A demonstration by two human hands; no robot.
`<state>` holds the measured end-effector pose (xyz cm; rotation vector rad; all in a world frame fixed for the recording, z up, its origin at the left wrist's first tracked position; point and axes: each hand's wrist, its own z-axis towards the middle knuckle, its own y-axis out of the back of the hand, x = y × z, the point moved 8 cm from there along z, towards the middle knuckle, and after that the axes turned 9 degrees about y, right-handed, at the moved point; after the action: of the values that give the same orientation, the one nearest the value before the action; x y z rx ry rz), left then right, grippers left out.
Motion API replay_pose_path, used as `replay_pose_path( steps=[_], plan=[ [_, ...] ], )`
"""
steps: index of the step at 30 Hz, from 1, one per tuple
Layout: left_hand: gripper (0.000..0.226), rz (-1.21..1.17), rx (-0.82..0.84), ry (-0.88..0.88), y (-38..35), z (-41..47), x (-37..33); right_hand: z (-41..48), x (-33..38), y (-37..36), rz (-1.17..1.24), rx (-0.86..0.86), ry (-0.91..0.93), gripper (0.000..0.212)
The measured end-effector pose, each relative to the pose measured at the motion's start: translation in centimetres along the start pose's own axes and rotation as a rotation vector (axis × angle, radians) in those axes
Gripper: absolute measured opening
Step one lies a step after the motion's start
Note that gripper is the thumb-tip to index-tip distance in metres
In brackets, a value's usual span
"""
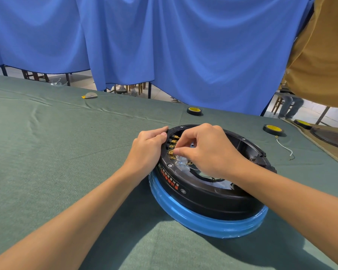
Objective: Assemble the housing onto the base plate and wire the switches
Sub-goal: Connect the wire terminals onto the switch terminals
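a round black housing [203, 195] sits open side up on a green table cloth [66, 152], a little right of the middle and close to the person. it rests on a wider blue ring [203, 227] that shows all round its near edge. red and white print runs along the housing's near left wall, and a small screw [169, 165] sits in its left rim.

the left hand [146, 149] holds the housing's left rim, with fingers curled over the edge and the thumb on top. just inside that rim stands a row of brass tabs [172, 147]. the right hand [205, 151] reaches in from above. its thumb and forefinger are drawn together in a pinch at the lower brass tabs, and the other fingers are curled in. whatever small piece may lie between the fingertips cannot be made out. thin clear wires [181, 164] lie inside the housing under that hand.

beyond the housing a tape roll [194, 111] with a yellow core lies flat near the far edge of the cloth. a second tape roll [273, 129] lies to the right, with a loose white wire [285, 148] trailing just beside it. a third tape roll [301, 124] sits further right. a small white and yellow scrap [89, 95] lies far off to the left. a blue curtain [164, 45] hangs behind the table, and mustard cloth [324, 55] fills the upper right corner.
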<state>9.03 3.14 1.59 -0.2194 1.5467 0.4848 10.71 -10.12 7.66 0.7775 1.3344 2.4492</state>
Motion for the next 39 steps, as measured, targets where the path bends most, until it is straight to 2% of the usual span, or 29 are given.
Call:
replay_pose_path(
  steps=[4,10,15,17,21,26,28,30,31,36,39],
  plan=[
    [0.059,-0.007,-0.002,-0.011,-0.02,-0.04,-0.03,-0.19,-0.81,0.80,0.040,-0.053,-0.036,0.015],
    [0.058,-0.015,-0.006,-0.008,0.04,0.08,0.11,-0.03,-0.64,0.40,0.086,-0.036,-0.038,0.010],
    [0.035,-0.022,-0.006,-0.021,0.05,0.36,0.46,-0.07,-0.82,0.29,0.115,-0.029,-0.057,0.012],
    [0.036,-0.023,0.004,-0.019,0.01,0.43,0.54,-0.08,-0.73,0.14,0.101,-0.015,-0.056,0.008],
    [0.057,-0.031,-0.001,-0.008,-0.05,0.21,0.34,-0.09,-0.57,0.14,0.087,-0.017,-0.035,0.008],
    [0.058,-0.029,-0.048,-0.013,0.22,-0.10,0.29,-0.03,-0.46,0.08,0.091,-0.019,-0.025,0.009],
    [0.052,0.015,-0.094,-0.038,0.39,-0.27,0.19,0.09,-0.39,0.01,0.090,-0.024,-0.017,0.009],
    [0.028,0.048,-0.091,-0.058,0.32,-0.14,0.13,0.13,-0.31,-0.04,0.085,-0.029,-0.008,0.011],
    [0.024,0.060,-0.069,-0.046,0.10,0.00,0.18,0.13,-0.32,-0.05,0.086,-0.031,-0.006,0.012],
    [0.032,0.063,0.001,-0.002,-0.14,0.40,0.34,0.21,-0.21,0.06,0.033,-0.058,0.019,0.008],
    [0.052,0.083,0.027,-0.022,-0.25,0.25,0.09,0.35,0.10,0.13,-0.018,-0.072,0.040,0.007]
  ],
)
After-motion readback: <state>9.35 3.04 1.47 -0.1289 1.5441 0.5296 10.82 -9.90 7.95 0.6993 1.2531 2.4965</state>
